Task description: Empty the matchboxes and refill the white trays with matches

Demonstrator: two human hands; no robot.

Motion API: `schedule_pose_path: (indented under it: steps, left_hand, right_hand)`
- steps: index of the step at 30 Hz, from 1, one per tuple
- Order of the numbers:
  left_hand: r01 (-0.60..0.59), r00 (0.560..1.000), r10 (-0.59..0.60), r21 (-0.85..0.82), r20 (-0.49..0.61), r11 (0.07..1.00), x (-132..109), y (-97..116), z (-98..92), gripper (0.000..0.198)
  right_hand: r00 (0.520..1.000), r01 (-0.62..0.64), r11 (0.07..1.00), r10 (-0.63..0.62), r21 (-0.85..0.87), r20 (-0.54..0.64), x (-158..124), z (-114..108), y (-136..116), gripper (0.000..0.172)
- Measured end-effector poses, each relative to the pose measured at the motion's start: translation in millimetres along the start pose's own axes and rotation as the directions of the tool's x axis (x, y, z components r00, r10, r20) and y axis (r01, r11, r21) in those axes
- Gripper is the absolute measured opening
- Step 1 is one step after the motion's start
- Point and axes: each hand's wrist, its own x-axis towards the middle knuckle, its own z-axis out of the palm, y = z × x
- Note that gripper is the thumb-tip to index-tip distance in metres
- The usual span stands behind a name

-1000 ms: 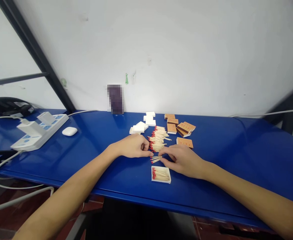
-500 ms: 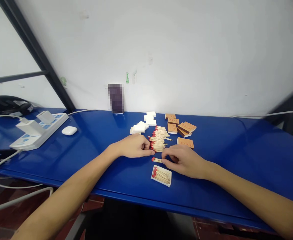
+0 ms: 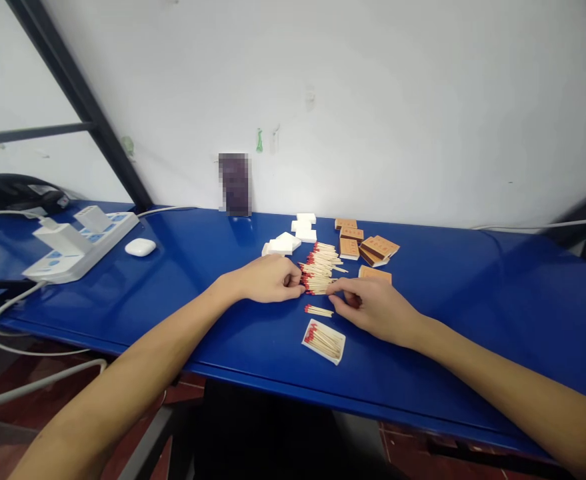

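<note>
Red-headed matches (image 3: 319, 270) lie in a loose pile on the blue desk, heads to the left. Against the heads at the pile's left side rests my left hand (image 3: 271, 279), its fingers curled; whether it holds anything is hidden. At the stick ends on the right is my right hand (image 3: 373, 305), thumb and forefinger slightly apart, nothing visible between them. A small row of matches (image 3: 319, 311) lies separate, just below the pile. Nearer the front edge sits an open white matchbox tray (image 3: 341, 353) partly filled with matches.
Several white matchbox trays (image 3: 305, 235) and several orange matchbox sleeves (image 3: 349, 248) lie behind the matches. At left are a power strip (image 3: 75, 268) with plugged-in adapters and a white earbud case (image 3: 140, 247). A pixelated dark rectangle (image 3: 235, 185) stands against the wall.
My right hand has let go of the small row of matches and moved up to the pile's right ends. My left hand stays by the match heads. The view has tipped down slightly.
</note>
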Motion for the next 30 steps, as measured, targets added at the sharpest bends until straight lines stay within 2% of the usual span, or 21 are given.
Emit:
schedule_pose_path:
  steps: [8,13,19,23,30]
  left_hand:
    - [0.008,1.0,-0.008,-0.033,0.009,0.999,0.3,-0.6,-0.6,0.031]
    - [0.017,1.0,-0.017,-0.017,-0.004,1.0,0.5,-1.4,0.7,0.031]
    - [0.03,1.0,-0.03,0.009,0.0,1.0,-0.4,0.6,0.2,0.033]
    - [0.033,0.999,-0.033,-0.008,-0.012,0.999,-0.9,2.9,-0.4,0.033]
    - [0.039,0.999,-0.039,-0.003,-0.005,0.999,-0.9,3.5,-0.9,0.03]
  right_hand:
    - [0.999,-0.001,1.0,0.002,-0.029,0.046,0.3,-2.0,-2.3,0.025]
    - [0.997,0.032,0.999,-0.033,0.021,0.076,-0.5,-3.9,-5.6,0.023]
    - [0.998,0.004,1.0,-0.003,-0.005,0.058,1.7,-4.8,-7.3,0.024]
    - [0.994,0.004,1.0,-0.006,0.015,0.112,2.3,-7.3,-6.8,0.024]
    - [0.969,0.119,0.986,-0.141,0.114,0.201,-0.4,-13.3,-8.0,0.03]
